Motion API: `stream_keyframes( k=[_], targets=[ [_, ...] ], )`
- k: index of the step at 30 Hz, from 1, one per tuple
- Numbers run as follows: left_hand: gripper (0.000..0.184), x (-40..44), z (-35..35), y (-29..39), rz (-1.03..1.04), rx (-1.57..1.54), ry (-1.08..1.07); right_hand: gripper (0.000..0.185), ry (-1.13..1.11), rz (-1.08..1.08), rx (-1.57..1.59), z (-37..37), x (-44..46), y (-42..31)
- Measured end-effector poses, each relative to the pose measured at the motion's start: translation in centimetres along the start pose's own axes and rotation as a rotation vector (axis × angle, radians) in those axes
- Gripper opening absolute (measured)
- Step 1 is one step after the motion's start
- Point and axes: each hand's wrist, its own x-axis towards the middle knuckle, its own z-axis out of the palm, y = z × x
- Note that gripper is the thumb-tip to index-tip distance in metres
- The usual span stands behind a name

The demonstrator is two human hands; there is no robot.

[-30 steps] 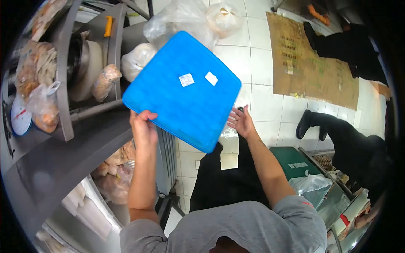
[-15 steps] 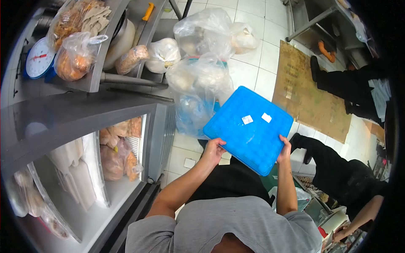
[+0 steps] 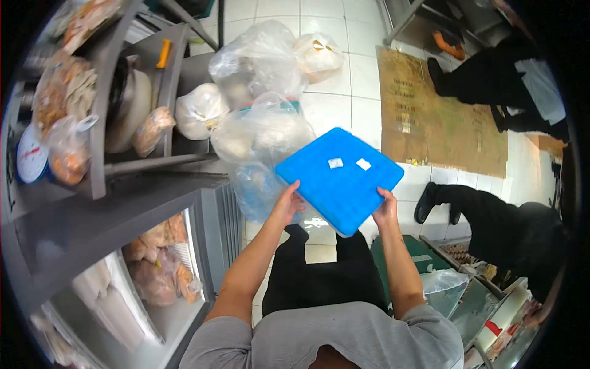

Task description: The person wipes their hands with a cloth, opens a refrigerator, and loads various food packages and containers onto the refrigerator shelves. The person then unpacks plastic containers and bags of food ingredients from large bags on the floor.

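Note:
A flat, square blue plastic tray (image 3: 338, 190) with rounded corners and two white labels is held between my hands in front of my legs. Whether it is a tray or a lid I cannot tell for sure. My left hand (image 3: 287, 204) grips its near left edge, thumb on top and fingers mostly hidden. At the right corner, my right hand (image 3: 386, 208) holds the edge the same way. Close beyond my left hand, a clear bluish plastic bag (image 3: 255, 189) lies on the floor, partly beside the tray.
An open freezer (image 3: 166, 320) with bagged food stands at left. Metal shelving (image 3: 98, 144) carries bags and a scale (image 3: 31, 154). Filled plastic bags (image 3: 258, 132) crowd the floor ahead. Cardboard (image 3: 430, 117) covers floor at right, where two people in dark trousers stand near counters.
The blue tray has shifted left and slightly up in view, still in both hands. My view has turned, showing more of my legs. The person at lower right has moved an arm.

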Motion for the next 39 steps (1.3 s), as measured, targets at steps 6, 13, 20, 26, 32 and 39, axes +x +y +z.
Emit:
stream_keyframes(
  k=[6, 13, 20, 26, 32, 39],
  targets=[
    [0.049, 16.9, -7.5, -5.9, 0.322, 0.994, -0.041, 0.063, 0.023, -0.356, -0.012, -5.7, 14.8, 3.0],
    [0.028, 18.0, -19.0, 0.9, 0.153, 1.496, 0.879, 0.065, 0.242, -0.250, 0.209, -13.4, 31.0, 4.0],
    [0.030, 26.0, -15.7, -2.7, 0.666, 1.868, 0.300, 0.066, 0.318, -0.088, 0.302, -20.0, 37.3, 8.0],
    [0.045, 30.7, -12.3, -1.4, 0.033, 2.199, 0.089, 0.071, 0.521, -0.011, 0.309, -19.8, 36.3, 9.7],
    [0.058, 31.9, -13.0, -1.9, 0.050, 2.204, -0.021, 0.043, 0.612, 0.056, -0.182, -23.2, 36.1, 13.5],
    [0.066, 32.9, -13.8, -3.4, 0.108, 2.209, -0.020, 0.042, -0.302, 0.362, -0.609, -11.5, 26.6, 19.4]
  ],
)
